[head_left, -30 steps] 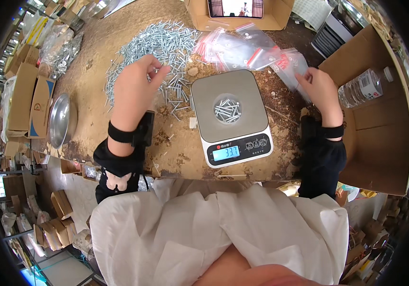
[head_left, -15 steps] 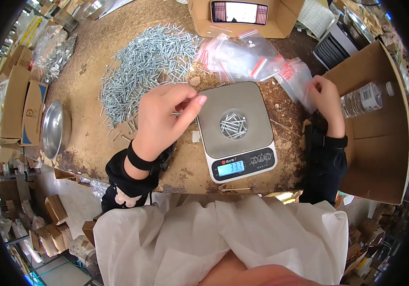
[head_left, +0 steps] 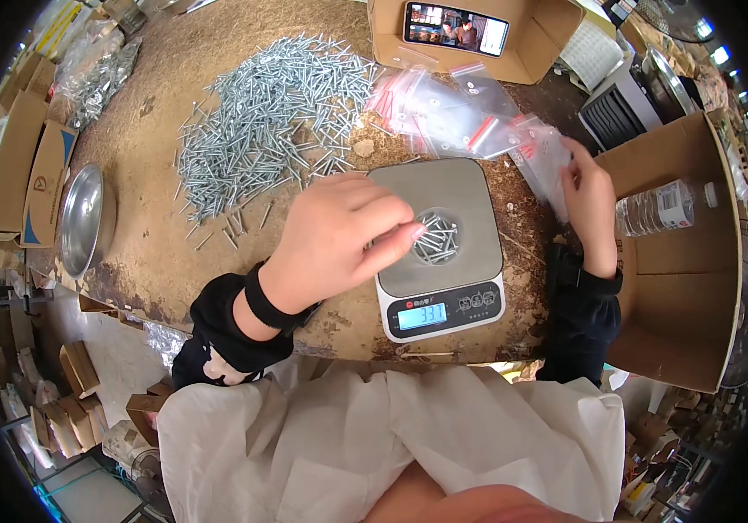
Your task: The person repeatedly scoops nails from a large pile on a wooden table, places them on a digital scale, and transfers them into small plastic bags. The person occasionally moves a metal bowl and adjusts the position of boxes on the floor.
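Note:
My left hand [head_left: 335, 231] is over the left side of the kitchen scale [head_left: 374, 270], its thumb and fingers pinched together at the rim of a small clear round cup. Whatever the pinch holds is hidden. Silver screws [head_left: 437, 244] lie in the cup on the scale's plate, and the display is lit. To the left and behind spreads a big heap of loose screws [head_left: 260, 122]. At the right, my right hand [head_left: 592, 205] has its fingers curled closed on the edge of a clear zip bag [head_left: 541, 161] with a red strip.
More zip bags [head_left: 435, 100] lie behind the scale. A phone [head_left: 455, 29] leans in a cardboard box at the back. At right, an open carton [head_left: 679, 288] holds a plastic bottle [head_left: 657, 209]. A steel bowl [head_left: 86, 218] stands at the table's left edge.
My left hand has moved right from beside the scale to the cup's rim. My right hand has shifted slightly and stays at the bag. The scale's display looks the same.

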Tool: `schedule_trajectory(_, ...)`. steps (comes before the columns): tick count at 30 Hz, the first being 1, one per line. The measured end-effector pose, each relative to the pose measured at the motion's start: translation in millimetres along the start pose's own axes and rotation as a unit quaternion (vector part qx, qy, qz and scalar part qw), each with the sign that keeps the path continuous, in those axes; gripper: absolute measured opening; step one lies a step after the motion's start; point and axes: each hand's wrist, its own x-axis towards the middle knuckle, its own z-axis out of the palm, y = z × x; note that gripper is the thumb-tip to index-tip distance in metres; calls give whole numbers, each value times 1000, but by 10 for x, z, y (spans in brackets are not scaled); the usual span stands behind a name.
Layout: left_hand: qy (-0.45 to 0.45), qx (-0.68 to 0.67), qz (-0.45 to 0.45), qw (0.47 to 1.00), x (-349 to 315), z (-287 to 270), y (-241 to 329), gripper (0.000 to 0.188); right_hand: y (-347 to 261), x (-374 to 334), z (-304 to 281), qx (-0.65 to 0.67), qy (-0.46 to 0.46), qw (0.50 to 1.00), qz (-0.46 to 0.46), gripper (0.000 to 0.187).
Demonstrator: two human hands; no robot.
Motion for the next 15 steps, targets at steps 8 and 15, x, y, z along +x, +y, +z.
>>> schedule_trajectory(8, -84, -192, -16, 978, -112, 78, 330, 24, -1190, -548, -385, 182, 159, 908, -343, 30)
schedule_trajectory(15, -121, -218, 99, 963, -183, 151, 358, 21, -1379, -841, -165, 289, 56, 847, -442, 39)
